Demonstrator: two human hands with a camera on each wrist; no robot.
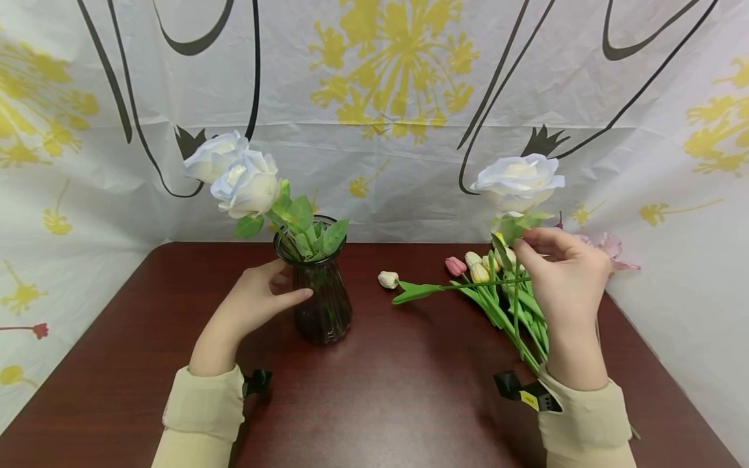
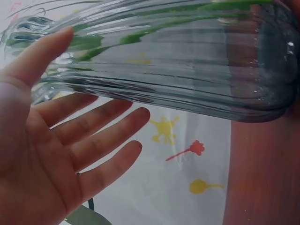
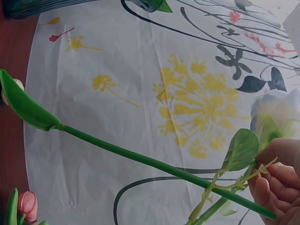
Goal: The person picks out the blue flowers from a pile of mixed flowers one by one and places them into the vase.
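Smoky see-through vase (image 1: 323, 312) on the left of the worktop (image 1: 374, 403) had two bluish-white roses (image 1: 234, 172) in it, stems visible through the ribbed wall, blooms leaning left past the rim, so I'd call that bit done. Left hand (image 1: 257, 296) was at its left side, fingers mostly straight and spread, thumb across the near face. Over on the right, the right hand (image 1: 567, 279) was pinching a third rose (image 1: 519, 182) just under the bloom, well apart from the vase. Probably plenty left: a tulip bunch (image 1: 480, 273) lay far right, with one white tulip (image 1: 388, 279) head between bunch and vase.
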